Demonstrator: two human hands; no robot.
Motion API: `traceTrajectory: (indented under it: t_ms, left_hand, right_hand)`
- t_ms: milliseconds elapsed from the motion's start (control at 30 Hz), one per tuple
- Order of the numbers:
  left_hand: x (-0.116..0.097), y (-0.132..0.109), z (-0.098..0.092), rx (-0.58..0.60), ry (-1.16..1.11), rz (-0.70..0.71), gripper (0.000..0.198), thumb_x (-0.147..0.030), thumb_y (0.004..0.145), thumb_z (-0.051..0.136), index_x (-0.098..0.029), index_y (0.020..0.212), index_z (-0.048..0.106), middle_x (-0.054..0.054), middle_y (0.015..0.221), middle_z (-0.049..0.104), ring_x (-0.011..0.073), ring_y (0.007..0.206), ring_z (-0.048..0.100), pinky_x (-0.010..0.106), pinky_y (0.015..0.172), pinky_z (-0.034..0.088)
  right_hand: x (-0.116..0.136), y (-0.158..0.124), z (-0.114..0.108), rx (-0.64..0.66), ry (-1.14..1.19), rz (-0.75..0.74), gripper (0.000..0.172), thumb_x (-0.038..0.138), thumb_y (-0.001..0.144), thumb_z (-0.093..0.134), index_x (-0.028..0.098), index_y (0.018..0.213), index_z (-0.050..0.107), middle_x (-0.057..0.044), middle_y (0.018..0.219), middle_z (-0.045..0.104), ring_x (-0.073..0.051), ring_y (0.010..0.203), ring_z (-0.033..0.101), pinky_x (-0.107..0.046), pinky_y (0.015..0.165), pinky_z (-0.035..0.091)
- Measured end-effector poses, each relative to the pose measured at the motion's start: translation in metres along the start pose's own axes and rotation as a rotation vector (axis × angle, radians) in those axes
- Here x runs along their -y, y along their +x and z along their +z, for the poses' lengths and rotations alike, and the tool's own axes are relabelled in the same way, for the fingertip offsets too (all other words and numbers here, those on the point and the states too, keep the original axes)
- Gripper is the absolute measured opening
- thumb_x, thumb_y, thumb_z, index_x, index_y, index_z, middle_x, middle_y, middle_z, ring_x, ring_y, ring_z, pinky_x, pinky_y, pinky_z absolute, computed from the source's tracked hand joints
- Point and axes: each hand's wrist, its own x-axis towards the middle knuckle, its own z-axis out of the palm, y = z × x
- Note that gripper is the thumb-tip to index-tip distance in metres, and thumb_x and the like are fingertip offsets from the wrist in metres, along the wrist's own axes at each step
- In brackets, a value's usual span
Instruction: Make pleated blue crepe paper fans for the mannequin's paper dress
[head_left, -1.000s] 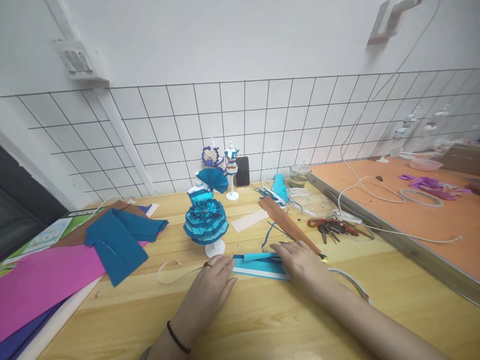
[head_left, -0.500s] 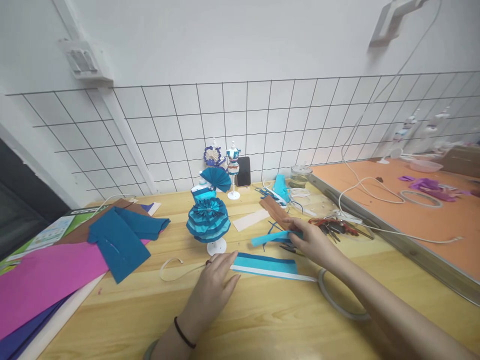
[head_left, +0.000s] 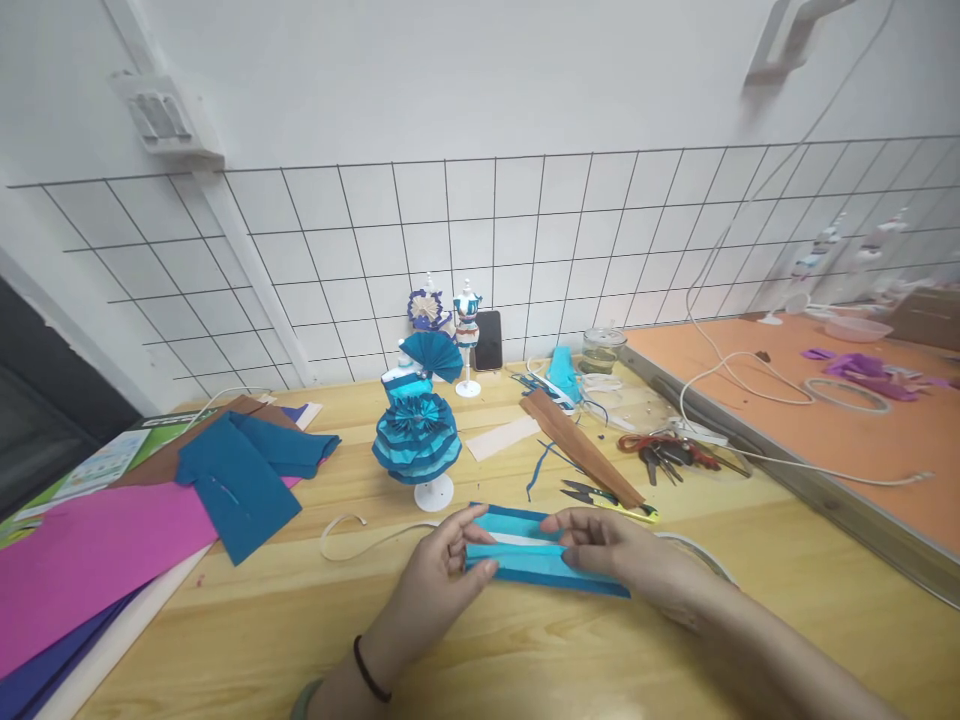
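Both my hands hold a light-blue crepe paper strip with a dark-blue edge just above the table. My left hand pinches its left end between thumb and fingers. Toward the other end, the fingers and thumb of my right hand close on the same strip. Beneath and behind it lies a second blue strip, with a white tape band partly showing. Close behind my hands stands a small dress form in a layered blue paper skirt, with a pleated blue fan at its top.
Small scissors and a brown paper strip lie beyond my right hand. A tape roll is partly hidden by that hand. Keys lie at right. Coloured paper sheets cover the left side. A phone leans at the back.
My right hand has brought the loose blue strip nearer from beside the scissors, over the taped strip. My left hand has lifted from the table and taken its left end.
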Motion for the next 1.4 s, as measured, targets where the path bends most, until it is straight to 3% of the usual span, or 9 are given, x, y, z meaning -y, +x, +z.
traceTrajectory:
  t_ms: [133,333,467,567,833,1067,1167,1300,1400]
  left_hand:
    - [0.007,0.004,-0.001,-0.045,-0.067,-0.093,0.042,-0.026,0.071,0.060,-0.015,0.111,0.052,0.003,0.083,0.052,0.0089,0.062,0.051,0.021,0.053,0.042]
    - [0.000,0.003,-0.005,-0.052,0.038,-0.158,0.035,-0.027,0.070,0.058,-0.013,0.102,0.058,-0.002,0.069,0.050,0.0061,0.052,0.043,0.019,0.048,0.033]
    - [-0.001,0.004,-0.006,-0.053,0.086,-0.196,0.035,-0.027,0.068,0.058,-0.013,0.100,0.059,-0.002,0.068,0.053,0.0081,0.052,0.048,0.021,0.049,0.037]
    - [0.002,0.006,-0.006,-0.057,0.125,-0.215,0.033,-0.026,0.066,0.059,-0.013,0.097,0.061,-0.002,0.066,0.055,0.0097,0.054,0.051,0.022,0.050,0.039]
    - [0.001,0.006,-0.008,-0.034,0.287,-0.196,0.014,-0.026,0.068,0.057,-0.014,0.072,0.063,-0.003,0.054,0.053,0.0102,0.048,0.049,0.021,0.048,0.038]
    - [-0.017,0.002,-0.016,-0.006,0.470,-0.106,0.020,-0.032,0.074,0.052,-0.016,0.072,0.065,0.002,0.064,0.063,0.0146,0.060,0.055,0.023,0.056,0.041]
    - [-0.024,0.002,-0.025,-0.069,0.644,-0.066,0.025,-0.035,0.079,0.047,-0.018,0.074,0.065,0.002,0.067,0.063,0.0163,0.061,0.056,0.025,0.057,0.041]
    - [-0.021,0.003,-0.044,-0.197,0.982,0.036,0.019,-0.026,0.078,0.048,-0.018,0.083,0.065,0.008,0.086,0.062,0.0230,0.084,0.056,0.033,0.073,0.041]
    - [-0.014,0.003,-0.057,-0.209,1.139,-0.007,0.019,-0.023,0.078,0.047,-0.017,0.082,0.063,0.009,0.084,0.060,0.0246,0.086,0.054,0.036,0.074,0.040]
  right_hand:
    - [-0.002,-0.004,0.002,0.007,-0.064,-0.005,0.035,0.039,0.070,0.061,0.017,0.098,0.057,0.003,0.069,0.054,-0.011,0.063,0.051,-0.021,0.057,0.039]
    - [-0.032,-0.016,0.002,-0.132,-0.161,-0.089,0.033,0.033,0.070,0.061,0.018,0.099,0.059,0.002,0.073,0.053,-0.013,0.067,0.054,-0.023,0.059,0.043]
    - [-0.054,-0.024,0.003,-0.199,-0.204,-0.053,0.030,0.031,0.074,0.053,0.015,0.100,0.058,0.003,0.065,0.051,-0.012,0.055,0.051,-0.022,0.049,0.039]
    - [-0.061,-0.027,0.002,-0.250,-0.287,-0.049,0.030,0.031,0.076,0.051,0.015,0.099,0.059,0.000,0.069,0.057,-0.015,0.061,0.054,-0.023,0.054,0.041]
    - [-0.043,-0.038,0.002,-0.358,-0.548,-0.097,0.025,0.035,0.081,0.046,0.022,0.092,0.063,-0.004,0.077,0.067,-0.021,0.071,0.060,-0.028,0.063,0.046]
    - [-0.035,-0.041,0.003,-0.389,-0.697,-0.201,0.028,0.037,0.086,0.039,0.025,0.090,0.064,-0.007,0.087,0.068,-0.024,0.079,0.062,-0.032,0.069,0.048]
    - [-0.037,-0.038,0.008,-0.376,-0.762,-0.299,0.027,0.032,0.089,0.037,0.024,0.091,0.062,-0.007,0.089,0.065,-0.022,0.082,0.060,-0.033,0.073,0.047]
    - [-0.032,-0.036,0.023,-0.302,-0.864,-0.442,0.025,0.024,0.089,0.036,0.024,0.094,0.060,-0.007,0.090,0.061,-0.021,0.085,0.056,-0.035,0.075,0.045]
    - [-0.027,-0.034,0.035,-0.249,-0.881,-0.486,0.022,0.020,0.088,0.038,0.024,0.093,0.059,-0.006,0.090,0.058,-0.020,0.084,0.054,-0.034,0.073,0.045]
